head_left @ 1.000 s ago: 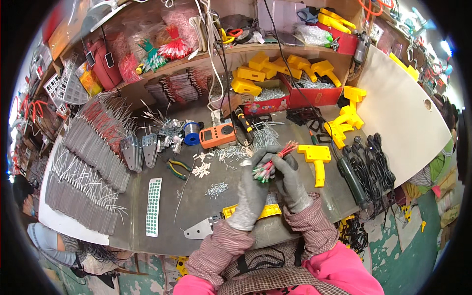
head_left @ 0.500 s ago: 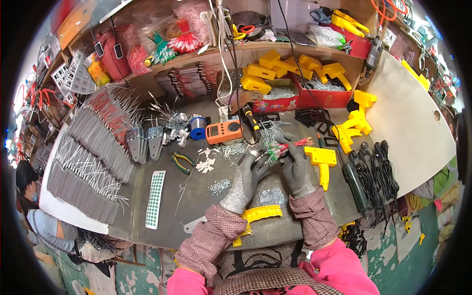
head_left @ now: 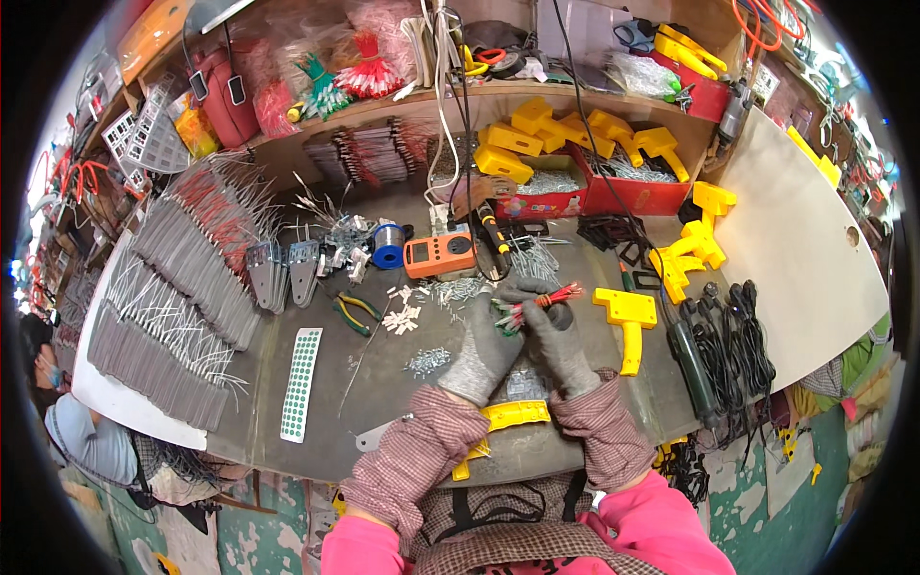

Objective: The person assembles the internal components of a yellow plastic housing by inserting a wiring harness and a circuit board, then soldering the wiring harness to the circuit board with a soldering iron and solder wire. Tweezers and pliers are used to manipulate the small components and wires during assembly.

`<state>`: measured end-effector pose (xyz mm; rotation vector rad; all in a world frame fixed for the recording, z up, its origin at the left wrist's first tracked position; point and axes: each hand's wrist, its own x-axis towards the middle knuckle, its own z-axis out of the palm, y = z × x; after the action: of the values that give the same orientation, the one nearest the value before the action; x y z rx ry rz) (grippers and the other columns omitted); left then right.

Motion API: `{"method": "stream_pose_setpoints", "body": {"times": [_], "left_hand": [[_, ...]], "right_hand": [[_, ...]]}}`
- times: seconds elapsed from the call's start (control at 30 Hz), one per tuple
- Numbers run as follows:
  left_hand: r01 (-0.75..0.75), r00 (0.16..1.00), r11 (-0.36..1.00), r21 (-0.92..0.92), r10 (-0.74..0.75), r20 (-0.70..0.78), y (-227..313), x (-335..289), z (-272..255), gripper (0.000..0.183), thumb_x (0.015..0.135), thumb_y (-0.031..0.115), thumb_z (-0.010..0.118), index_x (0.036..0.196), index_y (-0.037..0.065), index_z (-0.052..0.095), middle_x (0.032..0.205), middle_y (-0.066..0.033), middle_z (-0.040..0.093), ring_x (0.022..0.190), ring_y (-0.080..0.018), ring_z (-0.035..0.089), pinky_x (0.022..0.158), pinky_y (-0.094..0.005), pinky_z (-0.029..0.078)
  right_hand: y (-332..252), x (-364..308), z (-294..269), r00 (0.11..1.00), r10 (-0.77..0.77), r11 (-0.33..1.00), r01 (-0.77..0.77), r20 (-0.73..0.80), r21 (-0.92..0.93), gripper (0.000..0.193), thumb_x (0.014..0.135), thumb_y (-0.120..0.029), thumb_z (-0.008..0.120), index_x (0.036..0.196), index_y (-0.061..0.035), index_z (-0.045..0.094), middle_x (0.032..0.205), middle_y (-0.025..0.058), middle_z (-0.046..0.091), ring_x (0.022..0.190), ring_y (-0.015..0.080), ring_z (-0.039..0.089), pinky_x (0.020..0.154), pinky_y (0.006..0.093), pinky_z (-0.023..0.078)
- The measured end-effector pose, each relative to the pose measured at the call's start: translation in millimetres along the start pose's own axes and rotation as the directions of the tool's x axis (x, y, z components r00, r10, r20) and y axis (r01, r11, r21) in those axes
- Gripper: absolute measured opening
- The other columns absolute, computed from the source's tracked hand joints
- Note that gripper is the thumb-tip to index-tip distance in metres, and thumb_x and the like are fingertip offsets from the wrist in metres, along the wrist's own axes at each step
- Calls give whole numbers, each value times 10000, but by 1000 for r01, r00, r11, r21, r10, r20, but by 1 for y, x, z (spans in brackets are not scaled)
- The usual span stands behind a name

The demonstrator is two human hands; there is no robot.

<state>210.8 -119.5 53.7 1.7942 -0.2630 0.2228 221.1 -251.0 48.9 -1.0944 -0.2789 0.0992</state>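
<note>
Both of my hands wear grey gloves and meet over the middle of the bench. Between them is a bundle of thin red and green wires (head_left: 554, 297), red ends pointing right and green ends lower left. My left hand (head_left: 491, 347) is closed around the green end. The fingers of my right hand (head_left: 551, 331) grip the bundle nearer its red part; some fingertips are hidden. Below the hands lies a yellow plastic handle shell (head_left: 516, 414), partly covered by my left sleeve. Beside it are small clear parts (head_left: 525, 385). A yellow pistol-shaped housing (head_left: 628, 311) lies right of my right hand.
An orange multimeter (head_left: 439, 255), a solder spool (head_left: 388, 246) and pliers (head_left: 357, 312) lie farther left. Stacks of grey wired strips (head_left: 182, 278) fill the left side. Red boxes (head_left: 632, 196) of screws stand behind. Black cables (head_left: 733, 335) and a dark green tool (head_left: 692, 372) lie right.
My hands have come closer together, and my left fingers have folded around the green end of the bundle. The bundle has shifted a little left. The view has moved slightly.
</note>
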Motion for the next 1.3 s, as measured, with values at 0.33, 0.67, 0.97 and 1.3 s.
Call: {"method": "stream_pose_setpoints", "body": {"times": [0.33, 0.67, 0.97, 1.3], "left_hand": [[-114, 989, 938, -328, 75, -128, 16, 4, 10, 252, 1011, 76, 448, 1225, -39, 516, 1127, -105, 618, 1044, -192, 612, 889, -317, 502], [301, 930, 845, -443, -157, 333, 38, 29, -43, 363, 1005, 240, 574, 1293, 20, 573, 1023, -36, 676, 925, -103, 630, 807, -238, 512], [313, 862, 911, -270, -152, 484, 54, 40, -46, 353, 991, 230, 604, 1276, 21, 605, 1072, -54, 680, 914, -122, 644, 790, -245, 528], [91, 949, 971, -222, -17, 314, 52, 47, -58, 412, 958, 254, 653, 1301, 35, 591, 1275, -77, 586, 1075, -158, 587, 880, -291, 489]], "right_hand": [[-13, 10, 15, 964, -264, 892, 259, 40, -371, 235, 995, -212, 520, 1119, -36, 614, 1071, 83, 642, 1049, 168, 583, 943, 310, 446], [-34, 15, 9, 951, 81, 897, 62, 300, -438, 360, 1004, -338, 537, 1212, -51, 602, 1006, 14, 653, 940, 103, 570, 821, 277, 477], [-39, 23, -24, 900, 79, 897, 123, 428, -424, 351, 1009, -333, 538, 1221, -64, 611, 1151, 17, 622, 1105, 137, 554, 987, 299, 437], [-74, 38, -16, 950, -15, 683, 238, 313, -691, 352, 1000, -359, 567, 1065, -24, 652, 1057, 58, 631, 947, 134, 592, 848, 297, 483]]}}
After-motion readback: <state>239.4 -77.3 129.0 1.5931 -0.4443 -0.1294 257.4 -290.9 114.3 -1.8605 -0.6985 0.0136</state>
